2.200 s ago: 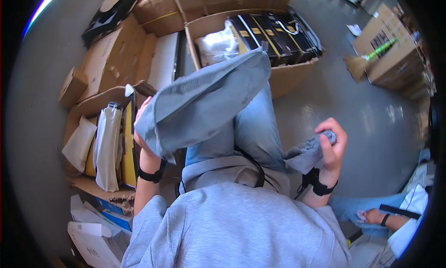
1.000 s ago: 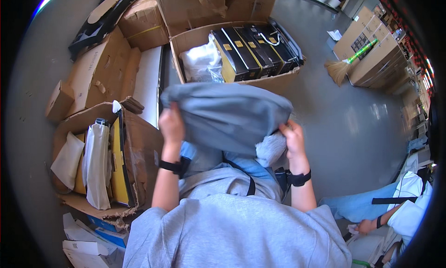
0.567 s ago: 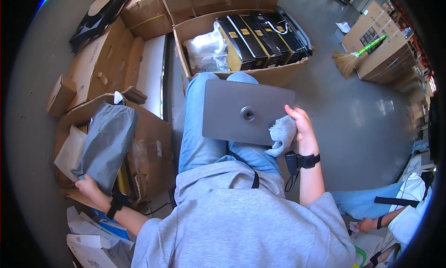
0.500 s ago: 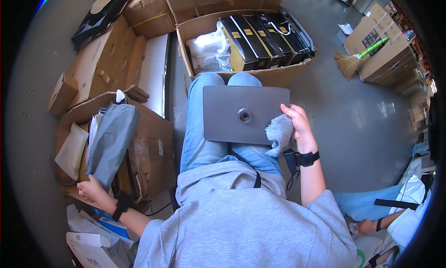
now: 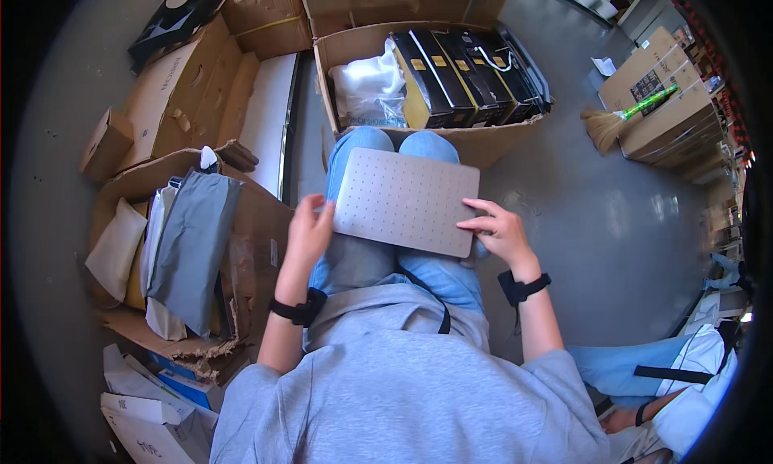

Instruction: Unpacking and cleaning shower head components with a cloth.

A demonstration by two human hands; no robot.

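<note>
A flat rectangular shower head (image 5: 403,198) lies across my thighs, its pale grey face with rows of small nozzle dots turned up. My right hand (image 5: 501,232) grips its right edge, with fingers on the upper face. Beneath that hand a bit of bluish-grey cloth (image 5: 481,251) shows; most of it is hidden. At the left edge is my left hand (image 5: 310,229), fingers loosely bent and apart, holding nothing. Whether its fingertips touch the edge I cannot tell. To my left, a grey bag (image 5: 193,251) stands in an open carton (image 5: 262,230) with other wrapped pieces.
Ahead of my knees stands an open carton (image 5: 451,138) with black boxes (image 5: 439,78) and a white wrapped bundle (image 5: 369,86). More cartons (image 5: 173,102) are stacked at far left. A broom (image 5: 604,130) leans on boxes at right. Another person's leg (image 5: 628,363) is at lower right.
The shower head has been turned over, from its dark back with the round connector to its dotted face. My left hand has left the grey bag and come to the shower head's left edge.
</note>
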